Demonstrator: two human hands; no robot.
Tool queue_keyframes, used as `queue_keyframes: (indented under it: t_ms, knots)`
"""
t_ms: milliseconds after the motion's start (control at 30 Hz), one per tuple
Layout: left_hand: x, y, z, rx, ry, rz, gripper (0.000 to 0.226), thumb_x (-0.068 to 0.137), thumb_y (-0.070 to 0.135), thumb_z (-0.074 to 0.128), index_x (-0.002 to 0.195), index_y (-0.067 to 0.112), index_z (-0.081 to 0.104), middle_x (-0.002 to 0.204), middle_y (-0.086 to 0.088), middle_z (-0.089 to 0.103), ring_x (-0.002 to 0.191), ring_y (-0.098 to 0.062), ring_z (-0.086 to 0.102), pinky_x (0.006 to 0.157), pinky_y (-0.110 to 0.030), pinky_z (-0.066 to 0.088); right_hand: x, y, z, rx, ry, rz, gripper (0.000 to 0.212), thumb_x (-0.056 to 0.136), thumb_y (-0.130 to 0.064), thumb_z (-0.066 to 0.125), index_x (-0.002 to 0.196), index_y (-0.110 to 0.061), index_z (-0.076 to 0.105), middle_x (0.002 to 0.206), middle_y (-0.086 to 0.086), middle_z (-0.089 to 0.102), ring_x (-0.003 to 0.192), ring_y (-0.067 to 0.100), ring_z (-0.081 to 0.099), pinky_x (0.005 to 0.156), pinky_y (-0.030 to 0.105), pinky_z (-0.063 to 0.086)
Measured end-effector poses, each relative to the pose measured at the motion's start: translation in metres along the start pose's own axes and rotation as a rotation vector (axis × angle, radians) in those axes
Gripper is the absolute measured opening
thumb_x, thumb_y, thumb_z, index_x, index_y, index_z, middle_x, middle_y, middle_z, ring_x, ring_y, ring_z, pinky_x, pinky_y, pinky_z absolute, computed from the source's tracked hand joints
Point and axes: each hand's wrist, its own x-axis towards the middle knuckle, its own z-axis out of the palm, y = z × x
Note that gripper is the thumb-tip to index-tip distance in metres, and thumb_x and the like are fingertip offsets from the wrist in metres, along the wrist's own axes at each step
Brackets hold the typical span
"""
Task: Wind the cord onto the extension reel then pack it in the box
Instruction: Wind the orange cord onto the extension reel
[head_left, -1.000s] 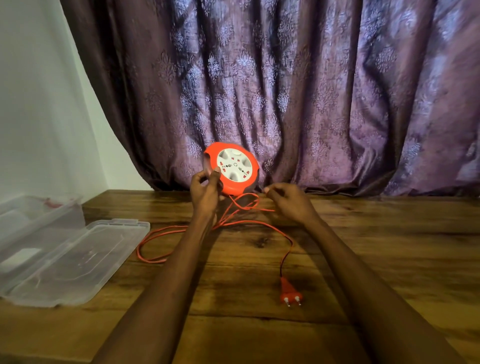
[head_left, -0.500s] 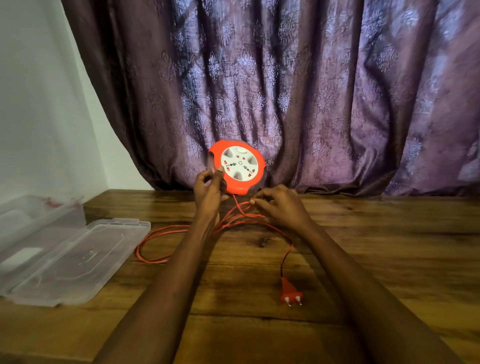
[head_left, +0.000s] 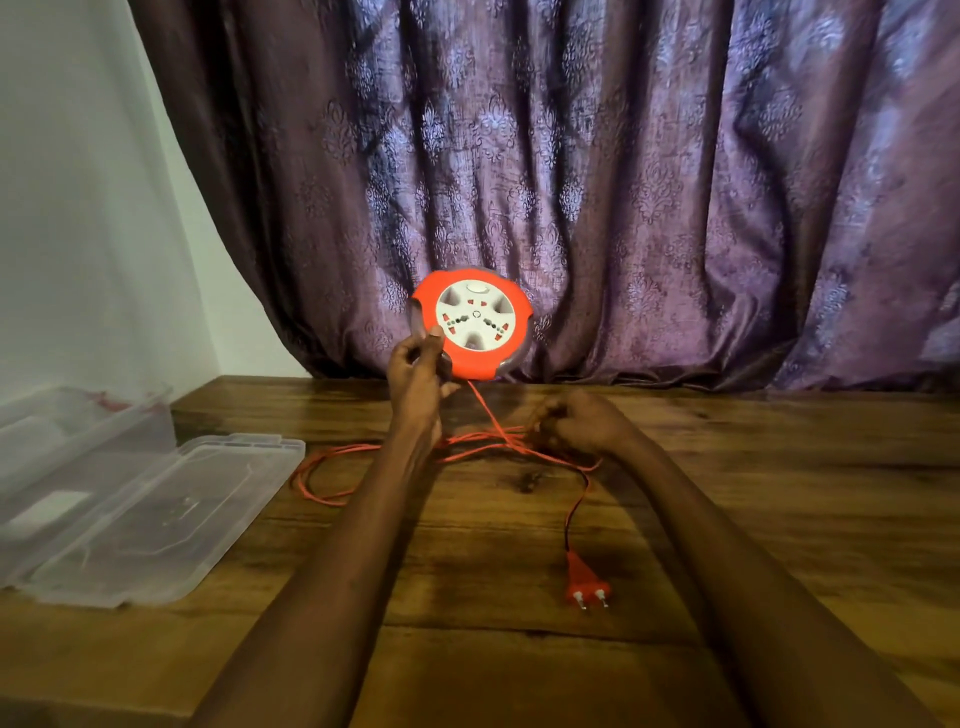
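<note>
Up above the wooden table (head_left: 727, 493), the left hand (head_left: 418, 382) grips the orange extension reel (head_left: 472, 325) at its seven o'clock edge. The right hand (head_left: 582, 423) is blurred — its curled fingers appear to pinch the cord (head_left: 488, 415), which loops over the table to the plug (head_left: 584, 582) at five o'clock — while the clear box (head_left: 130, 514) lies open at nine o'clock.

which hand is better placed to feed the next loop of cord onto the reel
Right. The right hand is low at the wooden table, its grip at the loose orange cord, though motion blur hides exactly how. The left hand grips the round orange-and-white extension reel, holding it up.
</note>
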Motion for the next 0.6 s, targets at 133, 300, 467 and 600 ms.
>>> queue_keyframes:
  t_ms: [133, 300, 467, 600]
  knots:
    - [-0.002, -0.006, -0.004, 0.08, -0.026, -0.024, 0.014, 0.095, 0.022, 0.062, 0.103, 0.015, 0.053, 0.068, -0.001, 0.051, 0.059, -0.01, 0.048, 0.042, -0.019, 0.047, -0.004, -0.003, -0.008, 0.025, 0.501, -0.014, 0.015, 0.092, -0.02, 0.063, 0.102, -0.02, 0.074, 0.103, 0.008, 0.072, 0.096, 0.028, 0.067, 0.083, 0.04, 0.053]
    - [0.003, -0.007, -0.002, 0.214, -0.137, -0.011, 0.019, 0.094, 0.018, 0.062, 0.078, 0.018, 0.054, 0.056, 0.003, 0.043, 0.049, -0.008, 0.035, 0.043, -0.021, 0.03, -0.007, -0.019, -0.02, -0.301, 0.602, -0.412, 0.037, 0.093, -0.021, 0.06, 0.13, -0.026, 0.063, 0.12, 0.003, 0.062, 0.105, 0.027, 0.058, 0.086, 0.043, 0.048]
    - [0.001, -0.006, -0.001, 0.29, -0.273, -0.085, 0.016, 0.092, 0.015, 0.063, 0.077, 0.012, 0.067, 0.066, -0.002, 0.065, 0.057, -0.013, 0.052, 0.058, -0.027, 0.045, -0.014, -0.017, -0.017, -0.656, 0.38, -0.433, 0.053, 0.081, -0.033, 0.059, 0.134, -0.04, 0.058, 0.142, 0.003, 0.052, 0.117, 0.03, 0.053, 0.084, 0.041, 0.041]
    - [0.001, -0.004, 0.0, 0.315, -0.327, -0.181, 0.022, 0.091, 0.017, 0.065, 0.104, 0.0, 0.071, 0.104, -0.028, 0.07, 0.085, -0.033, 0.058, 0.083, -0.056, 0.051, -0.014, -0.014, -0.013, -0.725, 0.322, -0.528, 0.057, 0.074, -0.026, 0.07, 0.128, -0.042, 0.061, 0.146, 0.004, 0.05, 0.127, 0.031, 0.049, 0.089, 0.043, 0.043]
